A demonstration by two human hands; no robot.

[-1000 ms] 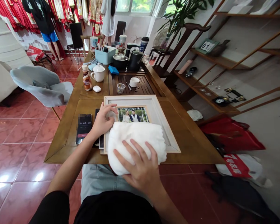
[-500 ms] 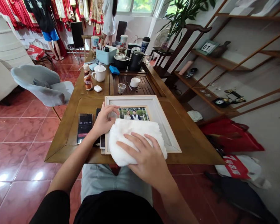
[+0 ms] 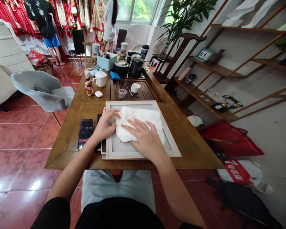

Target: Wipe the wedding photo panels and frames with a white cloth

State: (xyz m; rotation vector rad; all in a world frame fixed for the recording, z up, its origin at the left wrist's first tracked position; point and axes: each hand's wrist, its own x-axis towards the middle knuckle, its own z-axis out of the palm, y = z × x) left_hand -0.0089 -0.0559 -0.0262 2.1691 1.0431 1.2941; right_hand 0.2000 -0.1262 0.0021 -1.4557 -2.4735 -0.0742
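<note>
A white cloth (image 3: 140, 119) lies bunched over the middle of a picture frame (image 3: 173, 143) with pale wooden edges and a light inner border. My right hand (image 3: 145, 136) presses on the cloth from above, its fingers spread and flat. At the frame's left edge, my left hand (image 3: 106, 124) grips with bent fingers, the fingertips reaching the cloth's upper left corner. The photo inside the frame is hidden under the cloth. Other flat pieces show beneath the frame's left side.
A phone (image 3: 85, 133) running a timer lies left of the frame. Beyond stand a drink bottle (image 3: 89, 83), a lidded white cup (image 3: 100, 79), a small plastic tub (image 3: 122, 93) and a white teacup (image 3: 135, 87). Two people are at the back, near hanging clothes.
My right hand and the cloth have moved away from me, up the frame. The cloth now covers the photo that was showing. My left hand stays at the frame's left edge.
</note>
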